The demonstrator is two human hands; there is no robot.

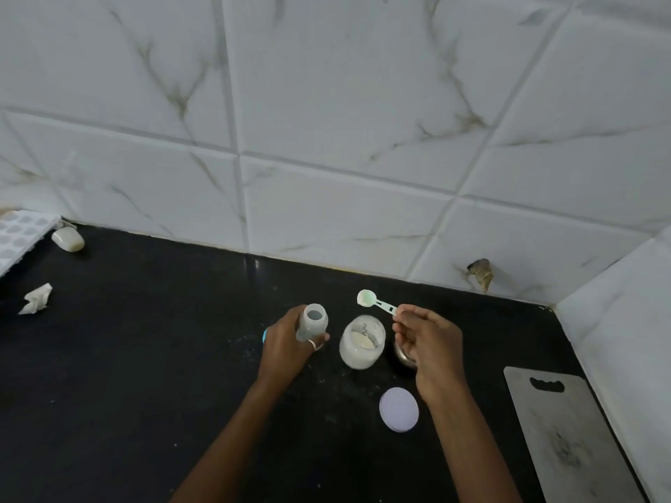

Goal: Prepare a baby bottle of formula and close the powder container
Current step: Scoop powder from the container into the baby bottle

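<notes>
An uncapped translucent baby bottle [314,320] stands on the black counter, and my left hand [287,348] is wrapped around its lower body. To its right stands the open powder jar [361,342] with pale powder inside. My right hand [428,343] pinches the handle of a light green measuring scoop [370,299], held above and behind the jar with its bowl pointing left. The jar's round lilac lid [398,409] lies flat on the counter nearer me. A bit of a blue object [264,336] peeks out behind my left hand.
A metal cutting board [566,433] lies at the right by the tiled side wall. A small metal bowl [403,354] sits partly hidden under my right hand. At the far left are a crumpled tissue [35,298], a small cream object [68,239] and a patterned tray [20,235].
</notes>
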